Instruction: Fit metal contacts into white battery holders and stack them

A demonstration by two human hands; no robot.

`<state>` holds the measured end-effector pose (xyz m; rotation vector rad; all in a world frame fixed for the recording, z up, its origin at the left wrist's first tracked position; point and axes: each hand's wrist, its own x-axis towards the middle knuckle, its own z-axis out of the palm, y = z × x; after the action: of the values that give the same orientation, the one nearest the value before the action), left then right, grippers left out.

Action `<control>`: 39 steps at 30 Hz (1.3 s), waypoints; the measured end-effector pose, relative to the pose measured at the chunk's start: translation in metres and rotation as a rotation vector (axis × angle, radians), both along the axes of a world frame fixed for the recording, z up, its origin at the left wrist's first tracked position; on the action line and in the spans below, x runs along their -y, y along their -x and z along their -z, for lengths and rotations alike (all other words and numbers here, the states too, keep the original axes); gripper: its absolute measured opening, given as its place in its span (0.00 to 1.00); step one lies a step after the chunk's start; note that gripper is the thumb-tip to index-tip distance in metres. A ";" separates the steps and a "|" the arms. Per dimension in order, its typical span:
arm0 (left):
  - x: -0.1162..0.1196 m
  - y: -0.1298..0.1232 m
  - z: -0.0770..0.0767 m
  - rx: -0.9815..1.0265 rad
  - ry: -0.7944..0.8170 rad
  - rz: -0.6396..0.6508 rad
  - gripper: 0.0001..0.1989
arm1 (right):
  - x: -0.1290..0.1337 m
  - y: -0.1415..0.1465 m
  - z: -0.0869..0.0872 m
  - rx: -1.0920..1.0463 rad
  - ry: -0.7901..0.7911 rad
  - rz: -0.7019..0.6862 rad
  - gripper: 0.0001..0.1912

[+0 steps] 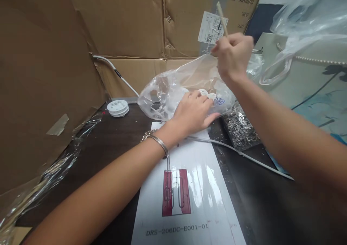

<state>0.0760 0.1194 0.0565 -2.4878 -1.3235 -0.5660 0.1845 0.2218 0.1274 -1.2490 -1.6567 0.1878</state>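
1. Right hand (233, 59): fingers curled and pinched on the upper lip of the bag (176, 87), with a thin stick (222, 20) poking up out of the grip; lifted above the back of the worktop (114, 144).
2. Left hand (193, 112): fingers loosely spread and laid flat on the bag's lower side, over small white discs (203, 92) seen through the plastic; bangle (159, 144) on the wrist.
3. Bag: clear plastic, crumpled, lying toward the back edge of the worktop, mouth held up on the right.
4. Just right of the bag: packet of small metal parts (240, 127), touching it.
5. Under the left wrist: white sheet (187, 201) with a red drawing and the code DRS-206DC-E001-01, reaching to the front edge.
6. Back left corner: stack of white caps (118, 107), well apart from the bag; white cable (119, 77) behind them.
7. Across the sheet and off to the right: another thin cable (244, 154).
8. Behind and at left: cardboard walls (127, 24); loose plastic film (40, 180) along the left edge.
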 end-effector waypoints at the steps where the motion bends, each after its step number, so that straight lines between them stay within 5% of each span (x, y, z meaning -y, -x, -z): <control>1: 0.004 -0.001 0.008 -0.052 0.007 0.014 0.20 | 0.014 -0.001 0.004 -0.035 -0.181 0.098 0.14; 3: 0.009 0.001 0.023 -0.128 0.003 0.033 0.20 | 0.038 -0.001 0.014 -0.013 -0.223 0.030 0.19; 6: 0.011 0.008 0.038 -0.195 -0.028 0.033 0.20 | 0.051 -0.001 0.034 0.148 0.202 -0.295 0.18; 9: 0.004 0.014 0.044 -0.240 -0.050 0.018 0.20 | 0.039 0.000 0.049 0.309 0.394 -0.348 0.12; 16: 0.012 0.013 0.039 -0.166 -0.089 0.033 0.24 | 0.018 0.005 0.055 0.558 0.365 -0.338 0.21; 24: 0.045 0.015 0.034 -0.041 -0.126 0.134 0.16 | 0.025 0.006 0.059 0.647 0.368 -0.433 0.09; 29: 0.069 0.026 0.035 0.137 -0.113 0.174 0.10 | 0.025 -0.001 0.058 0.584 0.297 -0.392 0.08; 33: 0.087 0.035 0.029 0.490 -0.018 0.153 0.07 | 0.040 -0.019 0.041 0.388 0.101 -0.336 0.05; 36: 0.094 0.041 0.024 0.866 0.250 0.019 0.10 | 0.070 -0.032 0.032 0.248 -0.227 -0.291 0.04; 39: 0.096 0.044 0.021 1.354 0.725 0.034 0.23 | 0.108 -0.032 0.043 0.161 -0.418 -0.477 0.04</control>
<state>0.0319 0.0230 0.0356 -2.5524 -2.1452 -2.4116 0.2164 0.1142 0.0842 -0.5583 -1.9900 0.0244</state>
